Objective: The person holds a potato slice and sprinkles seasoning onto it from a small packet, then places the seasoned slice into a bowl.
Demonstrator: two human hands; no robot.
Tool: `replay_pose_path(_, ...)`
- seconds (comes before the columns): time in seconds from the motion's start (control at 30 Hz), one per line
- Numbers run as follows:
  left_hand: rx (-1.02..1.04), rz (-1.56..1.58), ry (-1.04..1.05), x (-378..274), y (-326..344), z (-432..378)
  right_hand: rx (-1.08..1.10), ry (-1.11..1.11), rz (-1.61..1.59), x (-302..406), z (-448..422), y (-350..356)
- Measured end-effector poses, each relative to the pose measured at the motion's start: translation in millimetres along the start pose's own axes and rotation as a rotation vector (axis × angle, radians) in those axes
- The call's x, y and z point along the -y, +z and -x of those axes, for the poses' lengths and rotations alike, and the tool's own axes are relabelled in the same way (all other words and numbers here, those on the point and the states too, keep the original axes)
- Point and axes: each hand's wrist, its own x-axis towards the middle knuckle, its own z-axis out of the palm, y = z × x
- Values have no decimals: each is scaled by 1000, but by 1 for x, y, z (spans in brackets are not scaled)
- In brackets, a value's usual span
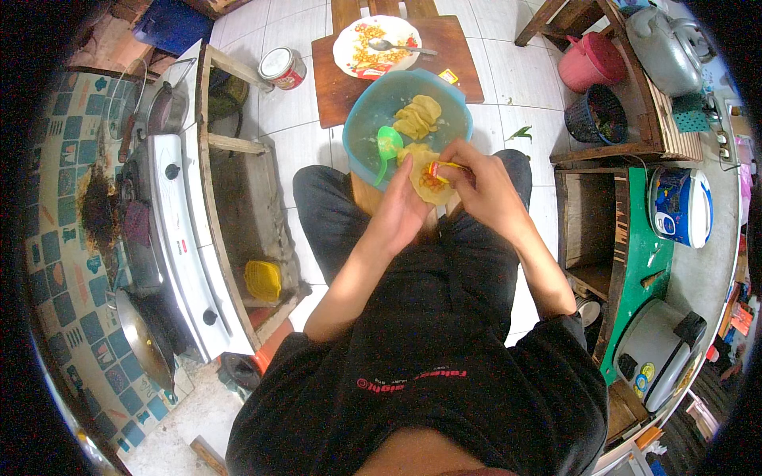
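A flat round of dough [425,191] with orange-brown filling on it lies in my left hand [403,208]. My right hand [489,189] pinches a small yellow-and-red packet [439,171] just over the filling. Beyond them, a blue plastic basin [357,107] holds several overlapping dough rounds [418,116] and a green plastic ladle [388,143]. On a low wooden board behind the basin sits a white floral plate [345,50] with more filling, a metal spoon [393,46] and a red wrapper [376,70]. Another small yellow packet [448,75] lies beside the plate.
The wooden board [327,89] stands on a tiled floor, with a lidded can [281,66] to its left. Farther left are a white gas stove [184,238] and a wok [143,339]. On the right are a pink bucket [592,62], a dark basket [595,116] and a rice cooker [658,351].
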Motion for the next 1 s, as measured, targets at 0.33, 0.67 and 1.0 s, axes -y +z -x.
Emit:
replay_pose_path(0.33,9,-10,2,-1,0,-1,0,-4,58,0,-1,0)
replay_pose_path(0.67,36,-3,11,-4,6,-1,-63,-29,84,-3,-1,2)
replay_pose_path(1.0,34,47,-24,-3,1,-4,-233,48,-35,-11,3,1)
